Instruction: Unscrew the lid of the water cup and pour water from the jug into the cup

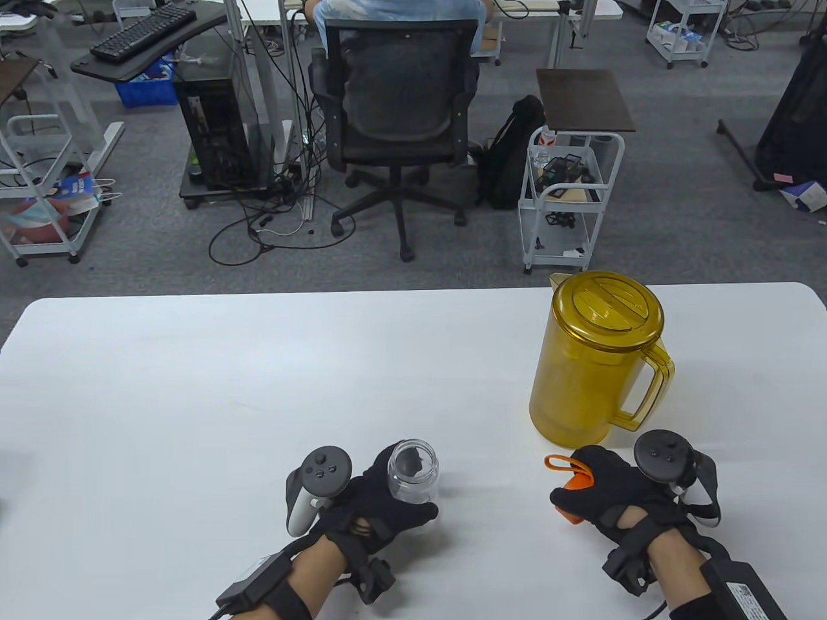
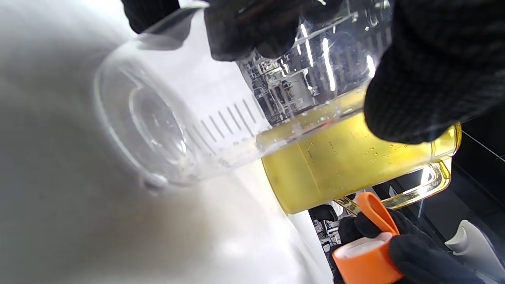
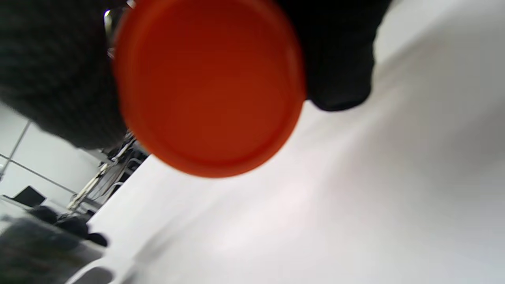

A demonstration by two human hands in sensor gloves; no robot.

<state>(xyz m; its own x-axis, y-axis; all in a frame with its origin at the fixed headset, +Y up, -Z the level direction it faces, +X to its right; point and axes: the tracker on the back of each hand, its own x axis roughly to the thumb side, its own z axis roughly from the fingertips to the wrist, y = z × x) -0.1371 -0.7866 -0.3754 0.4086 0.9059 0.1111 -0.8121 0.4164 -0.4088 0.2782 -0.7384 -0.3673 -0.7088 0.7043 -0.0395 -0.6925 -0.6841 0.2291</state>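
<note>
Cup point(image 1: 413, 473): open, upright on bench, gripped in left hand point(image 1: 381, 510) fingers.
Lid point(image 1: 574, 484): off, held in right hand point(image 1: 610, 494) fingers.
Jug point(image 1: 597, 358): just beyond right hand, handle toward it; left well apart.

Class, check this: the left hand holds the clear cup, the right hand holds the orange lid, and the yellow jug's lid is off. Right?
Not quite. The yellow jug has its lid on, as the table view shows. The left hand does hold the clear cup, and the right hand the orange lid.

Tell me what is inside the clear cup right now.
The cup, gripped by the left hand, looks empty: its bare bottom shows through the open mouth. The glove's fingers cover part of its wall.
</note>
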